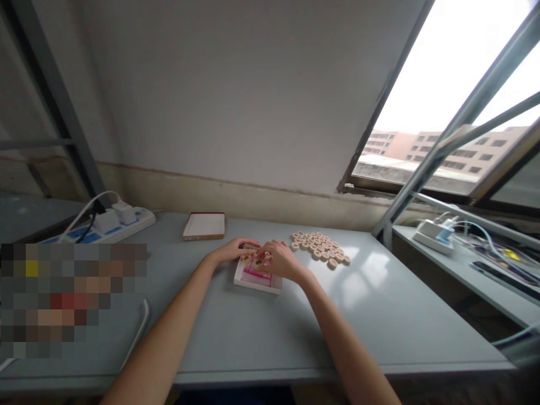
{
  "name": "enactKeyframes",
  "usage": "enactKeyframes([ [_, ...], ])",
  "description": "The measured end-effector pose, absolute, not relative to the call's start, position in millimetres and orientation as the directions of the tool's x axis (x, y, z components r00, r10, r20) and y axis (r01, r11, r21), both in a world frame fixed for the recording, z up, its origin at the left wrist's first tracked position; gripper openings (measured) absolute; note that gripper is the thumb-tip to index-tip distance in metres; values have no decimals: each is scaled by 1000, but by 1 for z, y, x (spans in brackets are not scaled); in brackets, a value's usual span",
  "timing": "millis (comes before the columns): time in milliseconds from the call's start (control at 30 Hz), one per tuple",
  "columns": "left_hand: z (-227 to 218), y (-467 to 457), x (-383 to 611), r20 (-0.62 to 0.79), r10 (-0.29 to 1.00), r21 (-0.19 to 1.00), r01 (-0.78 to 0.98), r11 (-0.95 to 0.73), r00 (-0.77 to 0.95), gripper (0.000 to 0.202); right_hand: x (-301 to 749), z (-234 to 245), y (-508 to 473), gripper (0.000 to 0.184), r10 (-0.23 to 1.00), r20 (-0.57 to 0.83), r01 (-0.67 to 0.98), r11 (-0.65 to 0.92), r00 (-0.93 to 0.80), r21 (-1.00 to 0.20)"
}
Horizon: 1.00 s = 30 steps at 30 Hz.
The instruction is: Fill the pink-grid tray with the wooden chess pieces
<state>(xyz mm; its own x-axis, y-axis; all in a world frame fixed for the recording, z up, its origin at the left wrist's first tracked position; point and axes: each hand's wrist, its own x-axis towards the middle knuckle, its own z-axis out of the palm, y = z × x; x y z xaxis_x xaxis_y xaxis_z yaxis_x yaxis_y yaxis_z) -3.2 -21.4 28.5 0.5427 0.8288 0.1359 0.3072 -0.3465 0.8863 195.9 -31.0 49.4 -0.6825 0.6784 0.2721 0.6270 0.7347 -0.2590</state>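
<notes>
grey desk [236,332]; left fingers [246,242], right fingers [270,247] at white box [257,287]

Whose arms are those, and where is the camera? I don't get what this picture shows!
There's no robot here: those are a person's bare arms. The only picture comes from a camera worn on that person's head, looking forward and down. On the grey desk is a small white box with pink on it and a few round pieces inside. The left hand is at its far left corner, and the right hand reaches over it. The fingers hide too much to tell whether either holds a piece. More round pieces lie to the right, and a shallow tray sits farther back on the left.
</notes>
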Motion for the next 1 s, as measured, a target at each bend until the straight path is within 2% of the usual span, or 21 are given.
enactKeyframes([
  [67, 26, -19, -3, 137, 843, 892, 304, -333, 520, 38, 185, 44, -34, 27, 647, 261, 622, 762, -716, -182],
  [167, 22, -17, -3, 125, 872, 904, 307, -296, 473, 37, 178, 41, -38, 29, 650, 282, 640, 756, -706, -139],
  [300, 21, -17, -3, 119, 894, 938, 247, -244, 433, 45, 185, 45, -37, 30, 658, 320, 643, 747, -682, -165],
  [367, 23, -18, -2, 99, 901, 936, 267, -228, 422, 47, 200, 48, -31, 23, 684, 345, 660, 723, -643, -203],
  [433, 26, -19, -1, 73, 902, 918, 325, -227, 425, 44, 223, 50, -21, 15, 753, 398, 748, 630, -524, -207],
  [500, 28, -21, 1, 50, 899, 897, 375, -232, 435, 45, 252, 49, -12, 14, 821, 459, 871, 459, -341, -174],
  [600, 29, -24, 5, 31, 899, 888, 401, -226, 437, 49, 286, 42, -2, 15, 868, 436, 939, 322, -240, -124],
  [767, 23, -21, 8, 37, 908, 908, 366, -205, 418, 47, 293, 32, 3, 27, 881, 354, 891, 401, -313, -211],
  [933, 22, -19, 6, 49, 904, 894, 384, -230, 426, 45, 286, 34, 2, 22, 901, 331, 896, 370, -281, -247],
  [1000, 24, -21, 4, 57, 906, 887, 395, -238, 419, 44, 284, 38, -1, 22, 900, 320, 869, 394, -297, -299],
])
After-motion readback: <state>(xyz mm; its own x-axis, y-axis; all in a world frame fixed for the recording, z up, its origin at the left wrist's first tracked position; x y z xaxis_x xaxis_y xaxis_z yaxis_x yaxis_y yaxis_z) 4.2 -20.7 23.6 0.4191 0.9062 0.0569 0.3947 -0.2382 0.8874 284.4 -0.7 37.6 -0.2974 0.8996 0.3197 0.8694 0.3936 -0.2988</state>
